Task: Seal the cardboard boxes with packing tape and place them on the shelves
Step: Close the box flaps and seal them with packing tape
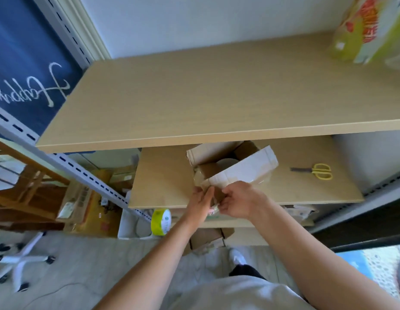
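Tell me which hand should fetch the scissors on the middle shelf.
Right. The scissors lie on the shelf to the right of the open box, on the right hand side. The left hand would probably have to cross over the box.
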A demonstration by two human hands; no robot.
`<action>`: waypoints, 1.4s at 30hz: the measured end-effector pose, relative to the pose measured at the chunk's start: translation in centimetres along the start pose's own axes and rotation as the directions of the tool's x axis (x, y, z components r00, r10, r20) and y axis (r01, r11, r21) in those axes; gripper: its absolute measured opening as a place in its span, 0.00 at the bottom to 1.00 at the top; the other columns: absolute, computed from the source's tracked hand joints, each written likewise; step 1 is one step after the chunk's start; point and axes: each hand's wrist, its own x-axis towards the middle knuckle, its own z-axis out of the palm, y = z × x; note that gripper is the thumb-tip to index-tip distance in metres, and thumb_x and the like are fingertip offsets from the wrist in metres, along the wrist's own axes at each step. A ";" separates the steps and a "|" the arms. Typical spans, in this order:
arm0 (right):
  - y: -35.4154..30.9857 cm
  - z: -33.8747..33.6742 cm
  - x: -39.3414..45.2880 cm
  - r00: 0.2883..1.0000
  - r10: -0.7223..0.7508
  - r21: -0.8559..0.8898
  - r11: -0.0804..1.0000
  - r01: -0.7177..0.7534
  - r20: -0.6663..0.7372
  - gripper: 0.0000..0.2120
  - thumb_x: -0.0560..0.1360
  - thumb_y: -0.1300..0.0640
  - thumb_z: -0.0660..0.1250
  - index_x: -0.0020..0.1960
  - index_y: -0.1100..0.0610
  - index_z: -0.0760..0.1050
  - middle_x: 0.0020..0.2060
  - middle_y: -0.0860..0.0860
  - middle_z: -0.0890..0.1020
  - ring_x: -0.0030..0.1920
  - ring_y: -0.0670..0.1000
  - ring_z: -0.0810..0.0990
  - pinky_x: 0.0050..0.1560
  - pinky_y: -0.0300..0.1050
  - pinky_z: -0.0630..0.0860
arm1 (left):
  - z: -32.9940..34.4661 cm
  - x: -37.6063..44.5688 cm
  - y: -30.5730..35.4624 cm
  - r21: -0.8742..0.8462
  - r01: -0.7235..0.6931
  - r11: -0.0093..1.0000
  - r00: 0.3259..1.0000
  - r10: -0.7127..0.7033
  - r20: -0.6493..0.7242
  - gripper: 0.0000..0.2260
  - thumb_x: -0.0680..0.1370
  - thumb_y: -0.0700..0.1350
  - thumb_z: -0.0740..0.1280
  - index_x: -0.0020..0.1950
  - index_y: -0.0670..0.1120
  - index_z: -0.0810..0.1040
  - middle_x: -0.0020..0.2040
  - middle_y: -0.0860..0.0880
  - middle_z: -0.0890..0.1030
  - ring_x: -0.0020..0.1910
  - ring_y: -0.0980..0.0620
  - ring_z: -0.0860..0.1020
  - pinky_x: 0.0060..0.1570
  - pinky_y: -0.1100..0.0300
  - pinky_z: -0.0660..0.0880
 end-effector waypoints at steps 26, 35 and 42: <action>2.1 1.1 2.4 0.991 -0.059 0.286 0.958 0.022 0.120 0.13 0.82 0.63 0.58 0.63 0.67 0.73 0.56 0.64 0.79 0.51 0.59 0.80 0.53 0.53 0.78 | -2.2 2.2 -0.5 0.040 0.046 0.998 0.935 -0.057 0.349 0.16 0.76 0.45 0.68 0.62 0.42 0.79 0.64 0.44 0.74 0.57 0.50 0.80 0.47 0.56 0.82; 2.2 -0.7 1.8 0.998 0.022 -0.405 0.914 0.001 0.053 0.26 0.82 0.44 0.58 0.51 0.67 0.79 0.47 0.62 0.85 0.47 0.57 0.85 0.49 0.48 0.82 | -2.3 1.5 -1.2 0.188 -0.102 0.977 0.935 0.030 0.353 0.07 0.75 0.48 0.74 0.50 0.48 0.82 0.50 0.50 0.83 0.42 0.64 0.82 0.40 0.70 0.76; 3.3 -0.2 2.0 0.991 -0.133 -0.458 0.879 0.130 0.026 0.27 0.83 0.43 0.55 0.47 0.64 0.81 0.42 0.59 0.87 0.43 0.56 0.87 0.42 0.45 0.82 | -2.6 1.6 -0.3 0.122 -0.064 0.990 0.927 0.014 0.376 0.05 0.77 0.45 0.73 0.52 0.50 0.83 0.48 0.48 0.86 0.46 0.53 0.84 0.47 0.54 0.81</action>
